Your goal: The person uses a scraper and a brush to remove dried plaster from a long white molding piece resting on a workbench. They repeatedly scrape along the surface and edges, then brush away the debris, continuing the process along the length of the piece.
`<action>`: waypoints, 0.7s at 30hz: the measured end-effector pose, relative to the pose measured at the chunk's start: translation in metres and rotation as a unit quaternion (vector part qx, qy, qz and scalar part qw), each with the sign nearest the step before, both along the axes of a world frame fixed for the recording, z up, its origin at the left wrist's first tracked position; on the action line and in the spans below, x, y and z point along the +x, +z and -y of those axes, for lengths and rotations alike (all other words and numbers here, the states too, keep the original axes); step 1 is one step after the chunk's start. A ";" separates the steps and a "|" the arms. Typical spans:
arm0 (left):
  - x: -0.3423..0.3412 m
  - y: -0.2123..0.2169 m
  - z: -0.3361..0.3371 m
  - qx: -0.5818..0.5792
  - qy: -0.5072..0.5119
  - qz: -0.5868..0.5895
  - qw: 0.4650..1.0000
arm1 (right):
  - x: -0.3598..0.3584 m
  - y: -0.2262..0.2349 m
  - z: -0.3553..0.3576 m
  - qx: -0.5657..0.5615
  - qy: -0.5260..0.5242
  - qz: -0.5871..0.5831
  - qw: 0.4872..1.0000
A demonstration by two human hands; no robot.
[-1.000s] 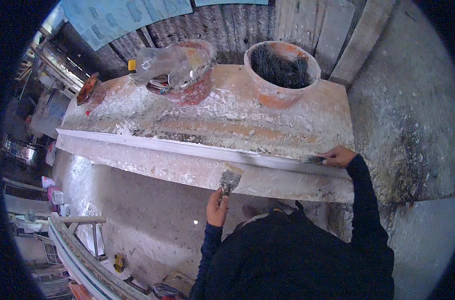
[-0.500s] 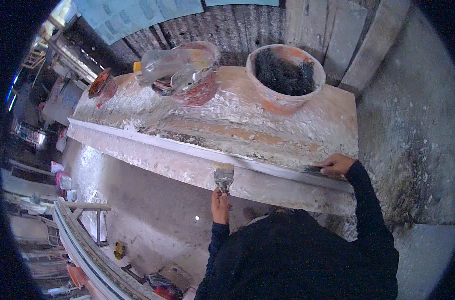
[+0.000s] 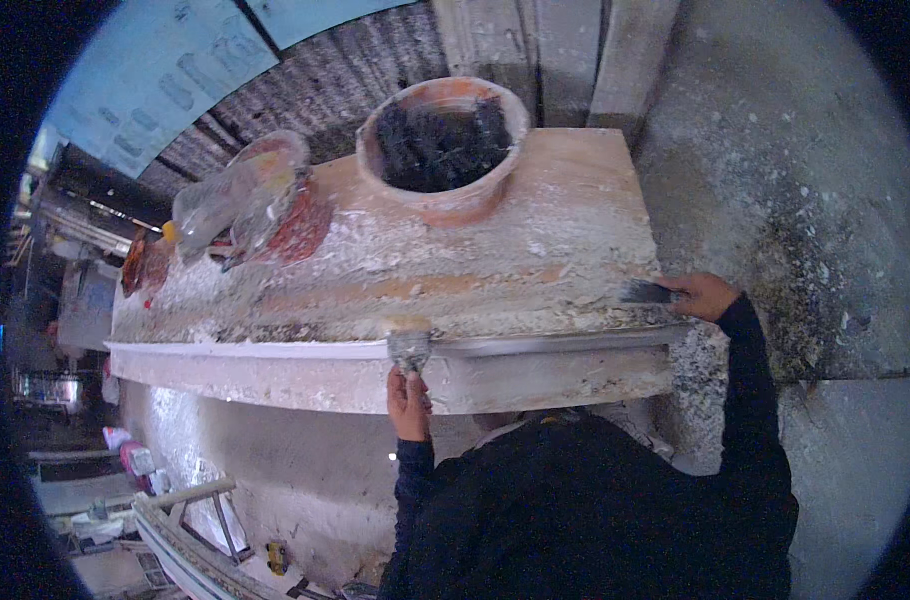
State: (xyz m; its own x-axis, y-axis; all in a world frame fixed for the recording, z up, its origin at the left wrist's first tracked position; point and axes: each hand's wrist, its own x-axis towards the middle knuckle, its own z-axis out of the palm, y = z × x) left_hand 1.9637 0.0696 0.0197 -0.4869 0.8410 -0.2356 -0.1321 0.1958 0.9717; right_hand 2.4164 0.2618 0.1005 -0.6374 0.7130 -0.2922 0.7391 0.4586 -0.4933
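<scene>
My left hand [image 3: 409, 408] is closed round the handle of a wide paintbrush [image 3: 409, 350]. Its pale bristles point up toward the long white moulding strip [image 3: 545, 343] along the near edge of the workbench [image 3: 595, 230]. At the bench's right end, my right hand [image 3: 707, 297] grips a putty knife [image 3: 643, 291], its dark, flat blade lying just above the plaster-smeared bench top, behind the strip. My fingers hide the knife's handle.
An orange-and-white tub [image 3: 445, 205] with dark stuff inside stands at the back of the bench. Left of it, a red bucket [image 3: 300, 228] carries a clear plastic bottle [image 3: 213, 208]. A wooden frame [image 3: 190, 520] stands at lower left, beside a small yellow thing [image 3: 277, 558].
The view has turned, so the bench lies more level and further left. My right hand has lifted the putty knife from the white strip to over the bench top. My left hand keeps the paintbrush.
</scene>
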 end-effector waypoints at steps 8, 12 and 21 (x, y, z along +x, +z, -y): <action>0.009 -0.008 -0.039 -0.082 0.011 -0.183 0.980 | 0.079 -0.005 0.002 -0.202 -0.113 0.075 0.970; 0.011 -0.011 -0.045 -0.071 0.032 -0.206 0.975 | 0.057 -0.028 -0.009 -0.138 -0.016 0.085 0.987; 0.018 -0.016 -0.045 -0.032 0.069 -0.127 0.989 | 0.036 -0.036 -0.034 -0.158 0.026 -0.014 0.987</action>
